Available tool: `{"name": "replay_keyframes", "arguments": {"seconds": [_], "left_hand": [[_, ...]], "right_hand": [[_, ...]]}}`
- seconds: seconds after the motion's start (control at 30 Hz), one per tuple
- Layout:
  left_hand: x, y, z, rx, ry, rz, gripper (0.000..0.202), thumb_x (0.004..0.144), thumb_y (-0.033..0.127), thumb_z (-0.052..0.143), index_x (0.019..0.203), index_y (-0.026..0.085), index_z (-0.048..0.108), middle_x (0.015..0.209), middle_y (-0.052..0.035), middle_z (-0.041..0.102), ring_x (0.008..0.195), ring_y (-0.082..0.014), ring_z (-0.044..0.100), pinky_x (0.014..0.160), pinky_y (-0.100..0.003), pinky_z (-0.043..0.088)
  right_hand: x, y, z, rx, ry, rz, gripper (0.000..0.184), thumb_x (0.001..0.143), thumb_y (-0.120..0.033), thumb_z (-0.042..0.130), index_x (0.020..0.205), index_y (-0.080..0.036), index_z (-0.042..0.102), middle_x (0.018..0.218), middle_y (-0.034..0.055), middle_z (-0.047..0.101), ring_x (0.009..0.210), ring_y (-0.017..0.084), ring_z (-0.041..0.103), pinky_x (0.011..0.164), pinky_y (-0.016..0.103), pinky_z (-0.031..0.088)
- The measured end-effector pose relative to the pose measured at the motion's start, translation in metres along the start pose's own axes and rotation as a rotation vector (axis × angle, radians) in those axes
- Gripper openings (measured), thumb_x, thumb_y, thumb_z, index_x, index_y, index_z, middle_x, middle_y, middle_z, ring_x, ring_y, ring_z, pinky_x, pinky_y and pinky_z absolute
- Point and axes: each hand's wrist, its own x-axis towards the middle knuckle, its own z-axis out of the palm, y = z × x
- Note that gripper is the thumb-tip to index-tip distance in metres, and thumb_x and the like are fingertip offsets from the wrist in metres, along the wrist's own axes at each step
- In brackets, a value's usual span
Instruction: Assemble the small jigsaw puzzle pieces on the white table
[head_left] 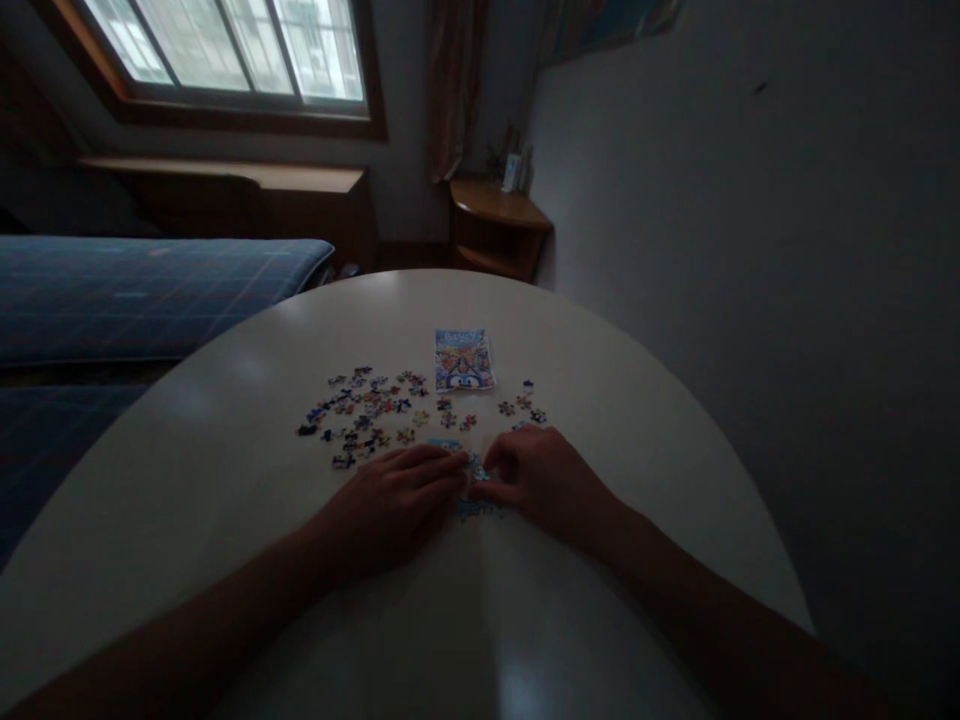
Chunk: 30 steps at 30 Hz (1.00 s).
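A patch of joined blue jigsaw pieces (474,506) lies on the table in front of me, partly covered by both hands. My left hand (401,490) rests flat over its left side, fingers stretched out and close together. At the right side, my right hand (544,480) is curled, with thumb and forefinger pinched at a puzzle piece; the fingers hide most of it. Many loose puzzle pieces (364,410) are scattered to the left and beyond my left hand. A few more loose pieces (523,403) lie just beyond my right hand.
A picture card or packet (463,362) with a blue printed design lies past the pieces on the round white table (622,400). To the left is a bed with a plaid mattress (150,290). A corner shelf (499,205) stands behind the table, and a wall runs along the right.
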Motion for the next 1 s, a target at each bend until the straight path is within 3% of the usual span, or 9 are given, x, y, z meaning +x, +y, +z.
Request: {"name": "replay_keyframes", "arguments": {"seconds": [0.43,0.8,1.0], "left_hand": [[0.0,-0.001,0.001,0.011,-0.012,0.002,0.028,0.099,0.017,0.044,0.119,0.016,0.064,0.128,-0.0084,0.067,0.115,-0.025,0.063,0.093,-0.044,0.057],[0.0,-0.001,0.0,0.032,-0.012,-0.003,0.025,0.099,0.019,0.044,0.113,0.016,0.065,0.127,-0.0104,0.067,0.112,-0.0248,0.064,0.091,-0.045,0.057],[0.0,-0.001,0.0,0.032,-0.027,-0.002,0.024,0.097,0.018,0.046,0.112,0.015,0.065,0.128,-0.0096,0.066,0.113,-0.026,0.064,0.092,-0.045,0.057]], "right_hand": [[0.001,-0.002,0.002,0.027,0.0,0.028,0.025,0.071,-0.039,0.085,0.083,-0.021,0.071,0.069,-0.0012,0.068,0.07,0.016,0.062,0.071,0.03,0.041],[-0.003,0.008,-0.004,0.031,-0.046,-0.138,0.012,0.08,-0.019,0.074,0.09,-0.024,0.075,0.089,0.0014,0.075,0.085,0.017,0.068,0.083,0.031,0.047],[-0.005,0.0,-0.004,-0.055,0.033,-0.025,0.028,0.073,-0.037,0.082,0.094,-0.022,0.071,0.099,0.0045,0.072,0.096,0.024,0.066,0.088,0.041,0.042]]}}
